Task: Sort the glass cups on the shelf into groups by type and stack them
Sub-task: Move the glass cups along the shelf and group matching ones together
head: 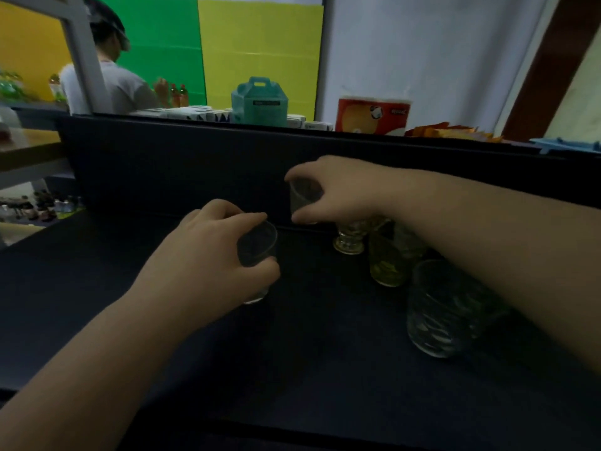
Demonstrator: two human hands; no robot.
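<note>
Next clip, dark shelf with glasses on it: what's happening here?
A person is sorting glass cups on a dark shelf. The left hand grips a small clear cup near the middle, while the right hand holds a similar small cup raised above the shelf, farther back. To the right stand a footed glass, a yellowish tumbler and a large ribbed glass. No stack is visible yet.

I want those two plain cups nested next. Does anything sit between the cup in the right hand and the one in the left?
Nothing visible does. The right hand holds its small clear cup lifted above the dark shelf; the left hand grips the matching cup lower left. Only bare shelf lies between; the footed glass and tumblers stand to the right.
</note>
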